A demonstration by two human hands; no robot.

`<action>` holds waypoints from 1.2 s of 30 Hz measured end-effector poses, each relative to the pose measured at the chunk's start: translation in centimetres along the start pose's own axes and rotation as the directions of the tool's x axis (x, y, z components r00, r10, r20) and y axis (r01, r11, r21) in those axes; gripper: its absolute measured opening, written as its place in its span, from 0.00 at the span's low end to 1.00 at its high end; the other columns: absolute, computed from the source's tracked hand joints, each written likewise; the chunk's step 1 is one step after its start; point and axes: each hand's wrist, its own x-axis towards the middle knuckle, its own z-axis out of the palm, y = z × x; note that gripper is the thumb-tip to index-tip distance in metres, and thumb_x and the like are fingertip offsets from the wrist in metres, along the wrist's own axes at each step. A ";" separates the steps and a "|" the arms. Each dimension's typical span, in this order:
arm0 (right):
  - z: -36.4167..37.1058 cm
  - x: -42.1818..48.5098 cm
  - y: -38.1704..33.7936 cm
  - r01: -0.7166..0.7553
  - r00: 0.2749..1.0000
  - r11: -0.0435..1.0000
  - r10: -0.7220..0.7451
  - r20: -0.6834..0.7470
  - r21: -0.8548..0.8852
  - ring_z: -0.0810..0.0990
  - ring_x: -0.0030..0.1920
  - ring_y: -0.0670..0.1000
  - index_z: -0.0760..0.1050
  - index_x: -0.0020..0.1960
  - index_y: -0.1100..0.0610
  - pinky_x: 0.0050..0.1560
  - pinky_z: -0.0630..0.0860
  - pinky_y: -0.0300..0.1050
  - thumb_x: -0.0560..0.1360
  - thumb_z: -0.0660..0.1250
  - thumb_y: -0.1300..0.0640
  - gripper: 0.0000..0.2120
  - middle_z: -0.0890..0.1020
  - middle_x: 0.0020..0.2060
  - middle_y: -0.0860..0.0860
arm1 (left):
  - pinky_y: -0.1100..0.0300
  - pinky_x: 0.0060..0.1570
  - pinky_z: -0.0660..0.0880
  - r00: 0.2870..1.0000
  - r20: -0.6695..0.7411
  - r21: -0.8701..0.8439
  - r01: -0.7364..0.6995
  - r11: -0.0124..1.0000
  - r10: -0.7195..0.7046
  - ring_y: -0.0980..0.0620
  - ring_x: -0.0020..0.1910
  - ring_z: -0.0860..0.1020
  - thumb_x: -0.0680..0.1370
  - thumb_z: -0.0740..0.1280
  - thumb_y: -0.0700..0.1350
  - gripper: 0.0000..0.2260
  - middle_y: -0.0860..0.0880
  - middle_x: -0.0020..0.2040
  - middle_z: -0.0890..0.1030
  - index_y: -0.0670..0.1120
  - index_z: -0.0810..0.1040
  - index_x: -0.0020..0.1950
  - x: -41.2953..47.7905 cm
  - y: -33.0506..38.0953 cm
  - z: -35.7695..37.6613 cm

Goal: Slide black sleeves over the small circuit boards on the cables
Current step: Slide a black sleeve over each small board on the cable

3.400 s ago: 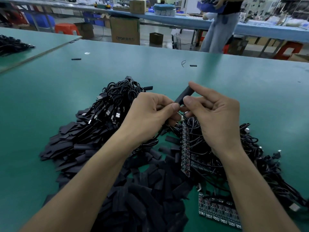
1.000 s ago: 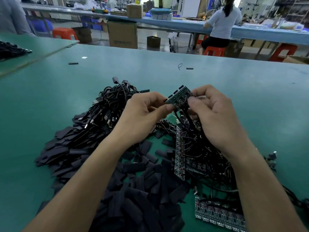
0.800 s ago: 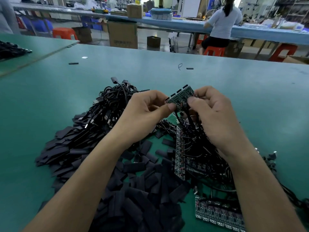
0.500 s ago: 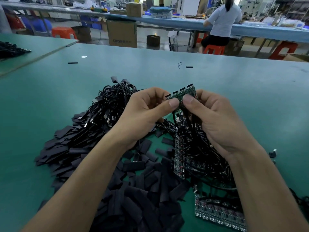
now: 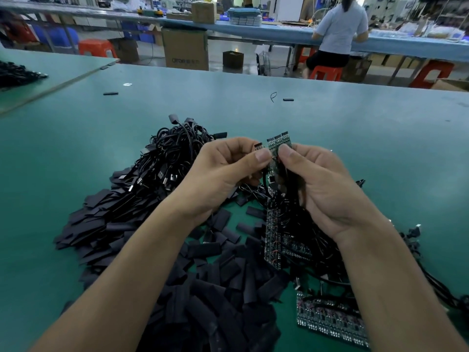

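Left hand [image 5: 223, 171] and right hand [image 5: 322, 189] close together, thumb tips almost meeting. Each pinching the same short strip of circuit boards [image 5: 279, 143], thumb on the near face, fingers curled behind. Strip upright, long axis pointing away from the wrists, thin wires trailing down under the right palm. Loose black sleeves [image 5: 220, 283] heaped below the left wrist, probably the nearer hand for picking one. Tangle of cables [image 5: 175, 151] left of the left hand. Green table [image 5: 76, 153] beneath. Workshop benches and a seated person [image 5: 340, 29] far beyond.
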 end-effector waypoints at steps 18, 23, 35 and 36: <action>1.0 -0.4 1.5 -0.173 0.959 0.207 -0.188 -0.212 -0.963 0.74 0.65 0.53 0.73 0.70 0.48 0.66 0.69 0.49 0.80 0.68 0.53 0.19 0.78 0.63 0.52 | 0.67 0.32 0.68 0.765 -0.422 0.525 -0.231 0.819 0.486 0.58 0.32 0.71 0.82 0.66 0.47 0.05 0.60 0.31 0.76 0.54 0.82 0.51 0.2 2.8 -1.5; 3.3 -0.8 1.2 0.108 0.949 0.147 -0.310 0.058 -0.983 0.76 0.60 0.51 0.79 0.64 0.51 0.65 0.71 0.49 0.79 0.69 0.55 0.14 0.80 0.59 0.49 | 0.73 0.28 0.62 0.785 -0.415 0.644 -0.104 0.758 0.460 0.61 0.26 0.67 0.83 0.60 0.49 0.13 0.65 0.27 0.73 0.49 0.81 0.64 0.5 2.4 -1.8; 6.9 2.2 5.1 0.095 0.973 -0.274 0.230 0.031 -0.957 0.71 0.63 0.59 0.75 0.53 0.53 0.61 0.62 0.55 0.78 0.67 0.52 0.07 0.77 0.58 0.55 | 0.72 0.33 0.73 0.842 -0.383 0.601 -0.086 0.795 0.381 0.62 0.31 0.79 0.81 0.67 0.42 0.07 0.56 0.39 0.84 0.51 0.78 0.58 0.2 3.3 -1.4; 6.9 2.3 5.2 0.083 0.976 -0.265 0.215 0.025 -0.961 0.71 0.63 0.59 0.75 0.55 0.53 0.60 0.62 0.54 0.78 0.67 0.52 0.08 0.77 0.58 0.55 | 0.71 0.32 0.73 0.837 -0.394 0.580 -0.095 0.809 0.380 0.62 0.31 0.79 0.81 0.68 0.42 0.04 0.56 0.39 0.84 0.52 0.78 0.53 0.2 3.3 -1.4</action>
